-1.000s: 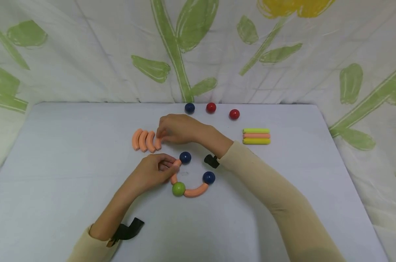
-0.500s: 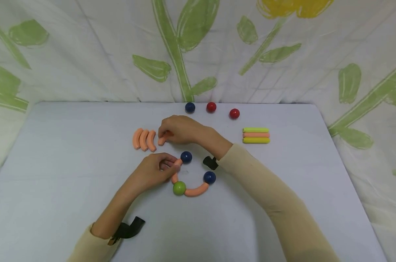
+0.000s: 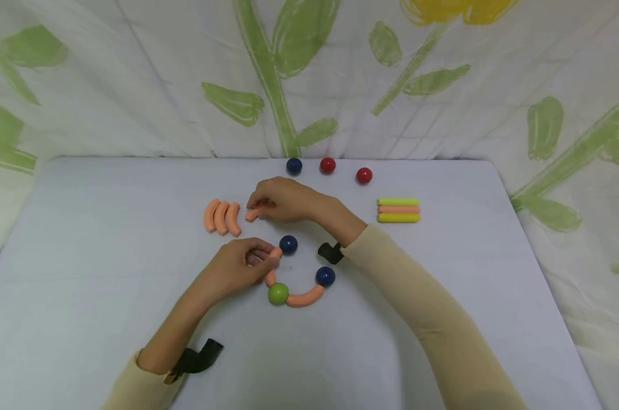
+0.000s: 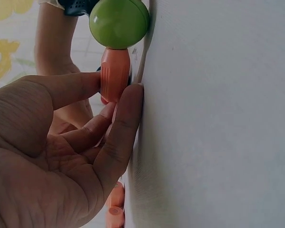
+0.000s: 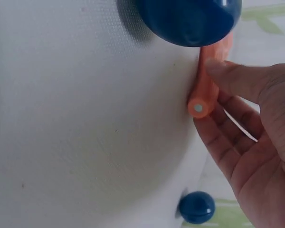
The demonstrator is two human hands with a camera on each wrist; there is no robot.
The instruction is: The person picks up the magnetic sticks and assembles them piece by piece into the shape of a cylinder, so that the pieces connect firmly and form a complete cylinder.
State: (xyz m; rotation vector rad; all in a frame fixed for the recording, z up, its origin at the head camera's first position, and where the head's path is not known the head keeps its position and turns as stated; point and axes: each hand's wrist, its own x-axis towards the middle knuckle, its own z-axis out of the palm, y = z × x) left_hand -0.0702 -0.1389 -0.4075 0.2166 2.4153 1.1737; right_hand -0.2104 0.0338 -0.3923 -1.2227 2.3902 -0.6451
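My left hand (image 3: 237, 265) pinches a curved orange magnetic stick (image 4: 115, 71) between thumb and fingers. One end of that stick meets a green ball (image 3: 278, 294); a dark blue ball (image 3: 288, 245) is at its other end. From the green ball, another curved orange stick (image 3: 305, 298) runs right to a second blue ball (image 3: 325, 276). Farther back, my right hand (image 3: 283, 199) pinches a separate curved orange stick (image 5: 206, 90), whose round end shows a pale metal dot. The fingers partly cover this stick in the head view.
Left of my right hand lie three curved orange sticks (image 3: 222, 217) side by side. A blue ball (image 3: 294, 166) and two red balls (image 3: 327, 165) sit along the table's back edge. Straight yellow and orange sticks (image 3: 398, 209) lie at the right. A painted cloth (image 3: 171, 102) hangs behind.
My right hand has taken the rightmost curved orange stick from the row and drawn it slightly right, apart from the other three. My left hand has kept its hold and place.
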